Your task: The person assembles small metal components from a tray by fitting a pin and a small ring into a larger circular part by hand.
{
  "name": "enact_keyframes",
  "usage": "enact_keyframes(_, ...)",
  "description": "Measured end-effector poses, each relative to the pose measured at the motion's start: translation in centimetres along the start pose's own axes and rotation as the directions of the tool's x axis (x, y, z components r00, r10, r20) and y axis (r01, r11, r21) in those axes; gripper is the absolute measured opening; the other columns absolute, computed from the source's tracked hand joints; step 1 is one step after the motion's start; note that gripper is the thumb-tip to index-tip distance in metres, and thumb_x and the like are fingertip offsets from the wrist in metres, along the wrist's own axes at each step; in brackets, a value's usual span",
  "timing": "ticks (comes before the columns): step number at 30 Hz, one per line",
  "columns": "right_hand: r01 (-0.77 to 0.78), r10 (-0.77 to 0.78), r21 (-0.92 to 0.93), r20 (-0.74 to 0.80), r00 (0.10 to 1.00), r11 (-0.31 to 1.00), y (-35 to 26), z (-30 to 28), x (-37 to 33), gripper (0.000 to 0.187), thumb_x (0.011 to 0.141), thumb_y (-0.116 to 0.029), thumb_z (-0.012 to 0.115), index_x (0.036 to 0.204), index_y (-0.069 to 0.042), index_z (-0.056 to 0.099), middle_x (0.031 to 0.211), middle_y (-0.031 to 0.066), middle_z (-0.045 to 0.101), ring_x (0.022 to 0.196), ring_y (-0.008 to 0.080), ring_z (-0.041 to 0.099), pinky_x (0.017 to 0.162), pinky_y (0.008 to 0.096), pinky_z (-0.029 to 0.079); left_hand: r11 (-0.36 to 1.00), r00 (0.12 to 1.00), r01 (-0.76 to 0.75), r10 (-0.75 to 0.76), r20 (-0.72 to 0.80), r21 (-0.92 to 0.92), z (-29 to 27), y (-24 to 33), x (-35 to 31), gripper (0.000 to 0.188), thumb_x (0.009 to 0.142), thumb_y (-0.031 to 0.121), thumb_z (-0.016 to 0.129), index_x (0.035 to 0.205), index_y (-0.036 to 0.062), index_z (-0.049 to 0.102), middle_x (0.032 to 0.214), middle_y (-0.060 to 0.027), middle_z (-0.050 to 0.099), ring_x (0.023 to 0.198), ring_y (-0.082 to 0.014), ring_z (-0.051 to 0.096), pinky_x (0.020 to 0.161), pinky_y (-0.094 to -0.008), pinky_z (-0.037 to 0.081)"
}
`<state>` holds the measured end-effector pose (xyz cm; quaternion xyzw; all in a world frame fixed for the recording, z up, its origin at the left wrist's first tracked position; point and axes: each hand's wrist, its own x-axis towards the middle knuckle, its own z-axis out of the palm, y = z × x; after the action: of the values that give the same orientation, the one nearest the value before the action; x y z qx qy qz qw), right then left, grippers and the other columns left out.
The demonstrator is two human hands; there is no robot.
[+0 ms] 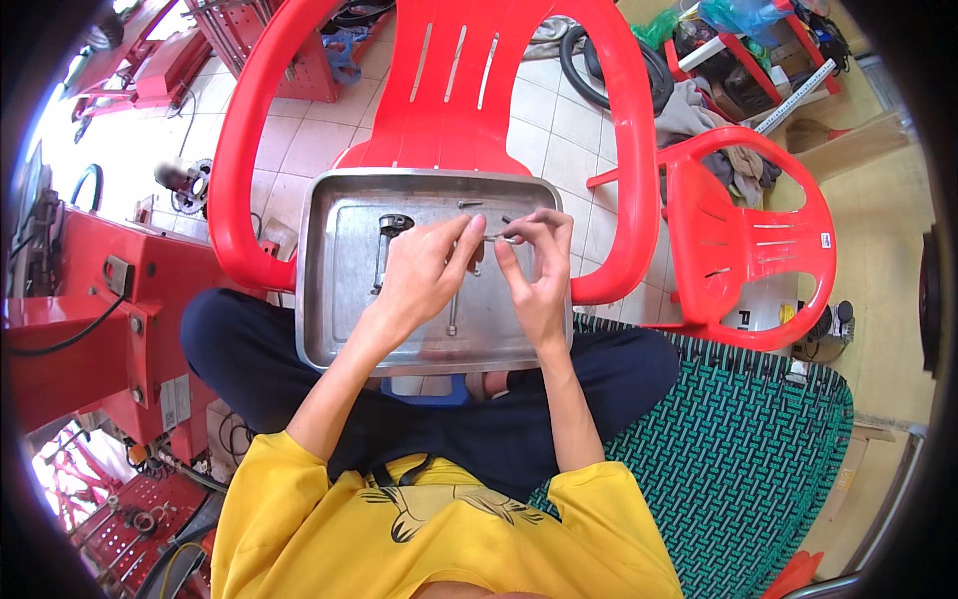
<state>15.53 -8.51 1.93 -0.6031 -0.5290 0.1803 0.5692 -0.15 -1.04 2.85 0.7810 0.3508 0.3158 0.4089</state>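
Left hand [424,265] and right hand [539,282] pinching slim rod [491,238], probably steel, above shallow, round-cornered metal tray [499,324]

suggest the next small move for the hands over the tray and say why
Probably steady the slim metal part with the left hand and gently turn it with the right hand: fingertips of both meet at it, and the metal tray beneath could catch a slip.
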Motion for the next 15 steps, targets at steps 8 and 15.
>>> enact_keyframes(8,-0.074,0.075,0.014,-0.056,0.996,0.997,0.2,-0.3,-0.3,0.015,0.089,-0.012,0.078,0.100,-0.005,0.070,0.113,0.0104,0.050,0.093,0.0194,0.053,0.084,0.0323,0.047,0.990,0.985,-0.139,0.137,-0.103,-0.010,0.7,0.8,-0.3,0.018,0.100,0.021,0.065,0.105,0.0044,0.060,0.074,-0.0089,0.070,0.061,-0.0208,0.067,0.057,-0.0337,0.050)
enact_keyframes(15,0.011,-0.009,-0.109,0.022,1.000,0.994,-0.5,0.1,-0.5,0.016,0.091,-0.008,0.076,0.105,-0.005,0.069,0.114,0.0082,0.046,0.095,0.0164,0.052,0.090,0.0319,0.047,0.912,0.971,0.236,-0.208,0.117,-0.337,1.0,0.1,-0.2,0.029,0.107,0.022,0.051,0.089,0.0006,0.059,0.061,-0.0082,0.063,0.050,-0.0174,0.063,0.052,-0.0330,0.048)
